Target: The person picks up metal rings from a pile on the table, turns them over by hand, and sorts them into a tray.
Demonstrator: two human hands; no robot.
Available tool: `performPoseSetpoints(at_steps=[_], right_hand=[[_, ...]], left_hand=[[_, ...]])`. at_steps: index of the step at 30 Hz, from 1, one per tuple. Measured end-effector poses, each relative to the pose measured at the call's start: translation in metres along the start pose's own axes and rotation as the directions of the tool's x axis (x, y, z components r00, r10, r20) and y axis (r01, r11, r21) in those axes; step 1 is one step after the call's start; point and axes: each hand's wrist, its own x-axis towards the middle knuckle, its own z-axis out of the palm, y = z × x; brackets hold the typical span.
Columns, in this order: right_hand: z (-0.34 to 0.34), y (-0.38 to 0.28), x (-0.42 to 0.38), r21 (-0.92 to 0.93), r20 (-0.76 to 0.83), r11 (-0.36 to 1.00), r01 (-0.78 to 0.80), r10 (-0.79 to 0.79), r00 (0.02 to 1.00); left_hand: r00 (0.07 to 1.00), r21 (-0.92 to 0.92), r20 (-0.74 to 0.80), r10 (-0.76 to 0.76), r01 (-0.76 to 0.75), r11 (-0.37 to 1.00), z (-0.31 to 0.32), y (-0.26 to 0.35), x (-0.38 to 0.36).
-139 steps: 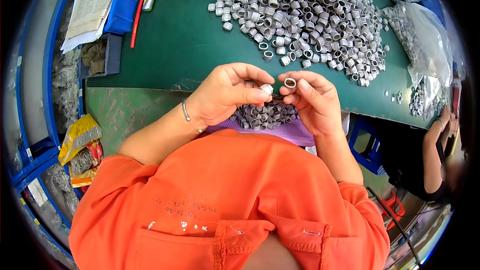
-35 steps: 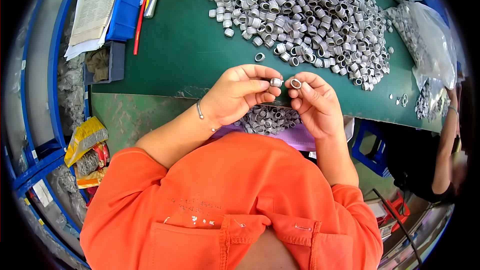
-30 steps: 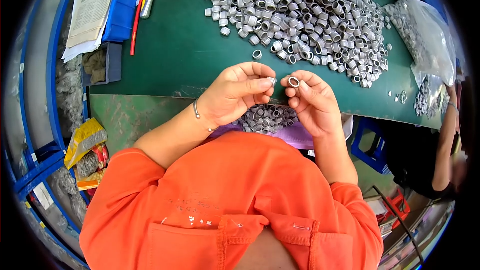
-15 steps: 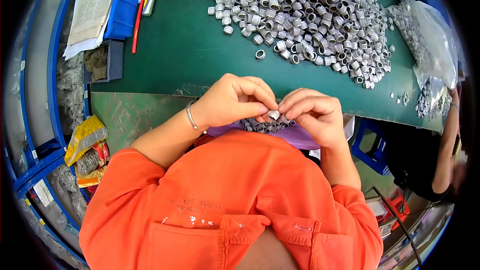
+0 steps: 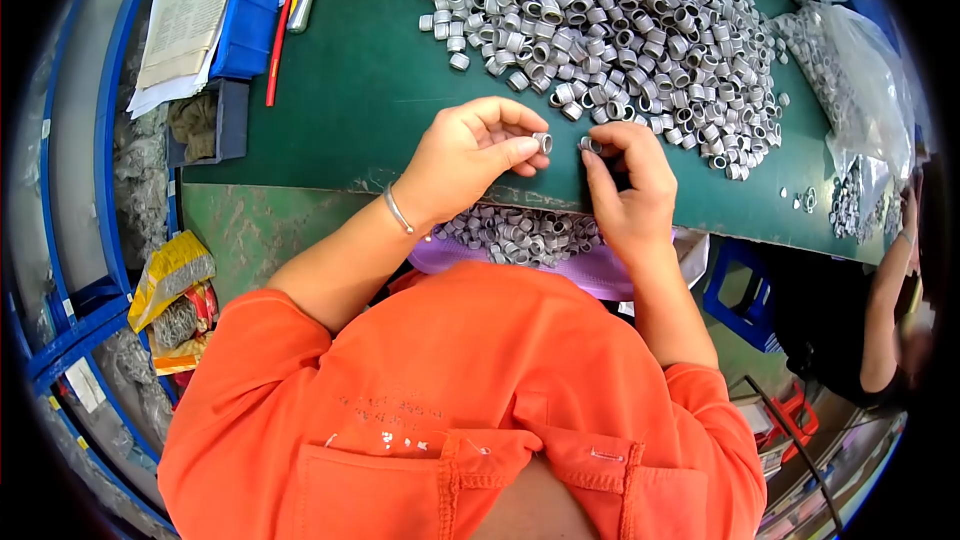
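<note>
My left hand (image 5: 470,155) pinches a small grey metal ring (image 5: 543,142) between thumb and fingers over the green table's near edge. Across a small gap to the right, my right hand (image 5: 635,185) is closed on another metal ring (image 5: 591,145), held at its fingertips. A large pile of similar rings (image 5: 640,30) lies on the table just beyond both hands. Below the hands, more small metal parts (image 5: 525,233) rest on a purple surface (image 5: 600,275) at my lap.
Blue tray (image 5: 245,20) with papers, a red pen (image 5: 280,50) and a grey bin (image 5: 230,120) are at left. Plastic bags of parts (image 5: 850,70) lie at right. Beyond a blue stool (image 5: 740,295), a co-worker's arm (image 5: 885,310) shows.
Both hands have moved forward from above the lap to over the table and come apart. My right hand now shows a ring at its fingertips. The parts on the lap are more exposed.
</note>
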Motion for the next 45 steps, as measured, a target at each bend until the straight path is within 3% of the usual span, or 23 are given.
performPoseSetpoints(at_steps=[1, 3, 4, 6, 7, 13, 23, 25, 26, 28, 30, 32, 33, 34, 35, 36, 37, 38, 40, 45], right_hand=[[-0.003, -0.004, 0.0, 0.26, 0.026, 0.955, -0.142, 0.14, 0.99], [-0.005, -0.005, -0.002, 0.67, 0.169, 0.659, -0.342, 0.313, 0.935], [-0.006, -0.005, -0.003, 0.669, 0.169, 0.659, -0.343, 0.314, 0.934], [-0.009, -0.005, -0.003, 0.827, 0.394, 0.246, -0.506, 0.389, 0.833], [-0.008, -0.004, -0.003, 0.852, 0.405, 0.185, -0.489, 0.359, 0.841], [-0.01, 0.0, -0.003, 0.86, 0.482, 0.011, -0.51, 0.309, 0.82], [-0.008, -0.003, -0.004, 0.87, 0.475, -0.012, -0.493, 0.285, 0.832], [-0.01, -0.007, -0.003, 0.883, 0.46, -0.078, -0.462, 0.334, 0.823], [-0.008, -0.005, -0.005, 0.883, 0.46, -0.079, -0.462, 0.333, 0.823], [-0.006, 0.002, -0.01, 0.912, 0.356, 0.167, -0.375, 0.137, 0.924], [-0.015, -0.002, -0.009, 0.835, 0.441, 0.342, -0.432, 0.055, 0.896], [-0.017, 0.0, -0.007, 0.806, 0.441, 0.484, -0.34, -0.108, 0.891], [-0.016, 0.001, -0.005, 0.743, 0.402, 0.623, -0.245, -0.124, 0.907], [-0.014, 0.001, -0.001, 0.743, 0.402, 0.623, -0.244, -0.124, 0.907], [-0.009, 0.0, 0.007, 0.498, 0.238, 0.867, -0.034, -0.099, 0.966], [-0.004, -0.003, 0.014, 0.146, 0.068, 0.981, 0.129, -0.14, 0.988], [0.002, -0.005, 0.023, 0.016, -0.036, 0.984, 0.175, -0.174, 0.984], [0.009, -0.004, 0.03, -0.031, -0.083, 0.979, 0.2, -0.202, 0.976], [0.015, -0.004, 0.04, -0.187, -0.046, 0.945, 0.269, -0.282, 0.958], [0.014, 0.005, 0.033, -0.185, 0.007, 0.931, 0.315, -0.319, 0.948]], left_hand=[[0.997, -0.148, 0.03, -0.076, 0.08, 0.986, 0.0, -0.001, -0.002], [0.982, -0.351, 0.098, -0.162, 0.187, 0.918, 0.0, -0.001, -0.005], [0.982, -0.351, 0.099, -0.163, 0.188, 0.917, 0.001, -0.002, -0.006], [0.977, -0.443, 0.152, -0.148, 0.201, 0.874, 0.002, -0.003, -0.008], [0.977, -0.443, 0.151, -0.148, 0.201, 0.874, 0.002, -0.003, -0.008], [0.97, -0.516, 0.204, -0.131, 0.221, 0.827, 0.0, -0.002, -0.01], [0.965, -0.553, 0.214, -0.148, 0.245, 0.797, 0.002, -0.003, -0.012], [0.968, -0.542, 0.201, -0.153, 0.24, 0.805, 0.002, -0.003, -0.012], [0.971, -0.542, 0.194, -0.142, 0.226, 0.809, 0.002, -0.003, -0.012], [0.974, -0.542, 0.187, -0.13, 0.213, 0.813, 0.001, -0.005, -0.012], [0.982, -0.558, 0.162, -0.097, 0.173, 0.812, -0.002, -0.008, -0.013], [0.983, -0.567, 0.139, -0.124, 0.181, 0.803, -0.005, -0.003, -0.015], [0.982, -0.576, 0.115, -0.151, 0.19, 0.795, -0.006, -0.001, -0.016], [0.982, -0.576, 0.115, -0.151, 0.19, 0.795, -0.007, -0.002, -0.016], [0.989, -0.494, 0.082, -0.126, 0.15, 0.856, -0.008, -0.005, -0.017], [0.994, -0.404, 0.052, -0.097, 0.11, 0.908, -0.009, -0.006, -0.018], [0.996, -0.283, -0.002, -0.085, 0.081, 0.956, -0.005, -0.004, -0.017], [0.997, -0.277, -0.006, -0.081, 0.076, 0.958, -0.001, -0.005, -0.017], [0.987, -0.101, -0.098, 0.13, -0.139, 0.985, 0.006, -0.006, -0.017], [0.981, 0.037, -0.094, 0.171, -0.168, 0.985, 0.005, -0.003, -0.022]])
